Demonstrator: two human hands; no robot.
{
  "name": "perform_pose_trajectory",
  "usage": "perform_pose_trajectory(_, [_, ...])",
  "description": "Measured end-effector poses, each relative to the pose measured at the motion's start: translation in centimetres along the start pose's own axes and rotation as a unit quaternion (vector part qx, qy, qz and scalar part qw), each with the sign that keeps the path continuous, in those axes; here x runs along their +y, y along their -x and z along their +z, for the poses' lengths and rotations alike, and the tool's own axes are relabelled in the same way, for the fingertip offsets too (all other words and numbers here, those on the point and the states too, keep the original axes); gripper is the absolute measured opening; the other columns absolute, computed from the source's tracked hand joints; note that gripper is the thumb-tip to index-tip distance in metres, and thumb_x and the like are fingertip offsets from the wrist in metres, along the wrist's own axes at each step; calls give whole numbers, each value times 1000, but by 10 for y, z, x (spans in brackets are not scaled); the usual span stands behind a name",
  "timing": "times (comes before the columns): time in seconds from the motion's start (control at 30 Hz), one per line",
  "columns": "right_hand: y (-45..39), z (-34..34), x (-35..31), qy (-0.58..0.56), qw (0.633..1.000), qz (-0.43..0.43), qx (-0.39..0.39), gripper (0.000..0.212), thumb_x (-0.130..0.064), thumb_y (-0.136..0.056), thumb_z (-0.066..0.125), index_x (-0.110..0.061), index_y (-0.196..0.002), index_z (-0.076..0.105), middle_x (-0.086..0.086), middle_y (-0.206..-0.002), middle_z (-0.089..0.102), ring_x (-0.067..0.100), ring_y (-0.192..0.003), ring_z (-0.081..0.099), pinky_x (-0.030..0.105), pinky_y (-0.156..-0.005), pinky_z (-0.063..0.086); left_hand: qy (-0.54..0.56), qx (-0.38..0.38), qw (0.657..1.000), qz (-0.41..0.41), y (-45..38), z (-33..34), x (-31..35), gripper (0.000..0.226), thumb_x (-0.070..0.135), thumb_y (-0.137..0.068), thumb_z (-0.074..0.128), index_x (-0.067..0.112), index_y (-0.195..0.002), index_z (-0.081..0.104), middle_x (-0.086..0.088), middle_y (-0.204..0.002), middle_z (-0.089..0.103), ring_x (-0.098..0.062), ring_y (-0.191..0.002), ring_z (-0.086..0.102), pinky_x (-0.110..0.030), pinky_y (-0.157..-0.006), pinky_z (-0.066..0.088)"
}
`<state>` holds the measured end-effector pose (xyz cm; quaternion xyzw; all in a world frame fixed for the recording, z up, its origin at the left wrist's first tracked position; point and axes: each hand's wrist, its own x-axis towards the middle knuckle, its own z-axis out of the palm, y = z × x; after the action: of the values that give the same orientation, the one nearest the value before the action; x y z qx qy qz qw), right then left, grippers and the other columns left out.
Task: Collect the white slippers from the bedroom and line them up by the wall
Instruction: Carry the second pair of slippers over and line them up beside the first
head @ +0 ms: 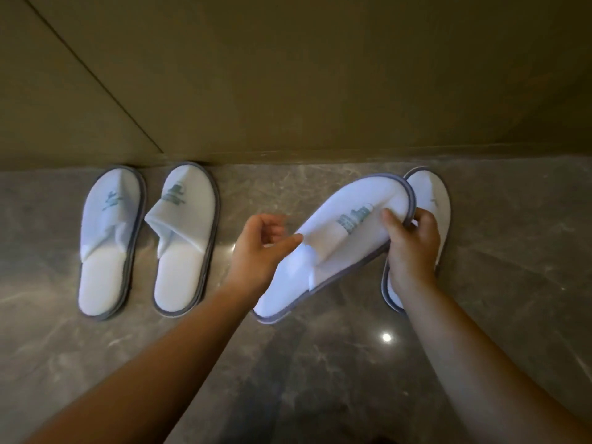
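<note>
Two white slippers with grey soles lie side by side at the wall, toes touching it: the leftmost slipper (107,241) and a second slipper (184,238). A third slipper (336,248) is held tilted above the floor, toe up to the right. My right hand (411,248) grips its toe rim. My left hand (259,248) pinches the edge of its upper strap. A fourth slipper (431,200) lies on the floor at the wall, partly hidden behind my right hand and the held slipper.
The floor (320,363) is polished grey-brown marble with light reflections. A tan wall (288,75) runs across the top, with a seam slanting at the left. Bare floor shows between the second slipper and the fourth one.
</note>
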<state>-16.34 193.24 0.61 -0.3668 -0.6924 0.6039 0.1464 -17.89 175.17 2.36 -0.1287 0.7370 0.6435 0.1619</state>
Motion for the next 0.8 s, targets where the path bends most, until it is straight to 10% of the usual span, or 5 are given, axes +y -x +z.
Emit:
perform_pose_trajectory(0.17, [-5, 15, -13, 65, 993, -30, -92, 15, -22, -80, 61, -14, -93, 60, -4, -78, 58, 5, -71, 53, 21, -63, 43, -70, -62, 992, -89, -6, -29, -14, 53, 33, -84, 52, 18, -131, 34, 6, -118, 43, -12, -109, 43, -29, -82, 39])
perform_pose_trajectory(0.3, [-1, 36, -19, 61, 985, -8, -160, 10, -18, -80, 60, -25, -87, 59, -10, -79, 61, 8, -77, 57, 35, -76, 49, -23, -125, 985, -120, -4, -32, -29, 20, 21, -86, 52, 10, -101, 58, -8, -86, 62, -13, -75, 62, -24, -67, 52])
perform_pose_trajectory(0.4, [-1, 47, -13, 61, 976, 44, -202, 10, -21, -82, 58, -24, -93, 59, -4, -87, 63, 18, -89, 60, 41, -84, 51, -21, -87, 987, -130, -8, -35, -44, 17, 17, -84, 55, 4, -95, 57, -20, -91, 60, -31, -83, 59, -44, -78, 49])
perform_pose_trajectory(0.57, [-1, 57, 27, 84, 978, 106, -157, 29, -19, -84, 57, -13, -112, 55, 5, -104, 57, 18, -93, 57, 29, -77, 50, -54, 23, 990, -132, -40, -43, -65, 7, 16, -84, 53, 10, -81, 54, -9, -79, 57, -27, -78, 57, -36, -67, 48])
perform_pose_trajectory(0.8, [31, 56, 83, 203, 947, 63, -240, 45, -18, -83, 58, -14, -125, 44, 10, -130, 51, 21, -114, 49, 34, -90, 44, -134, 19, 978, -158, -79, -38, -82, 39, 13, -82, 53, 3, -119, 46, -18, -120, 57, -32, -107, 55, -48, -95, 46])
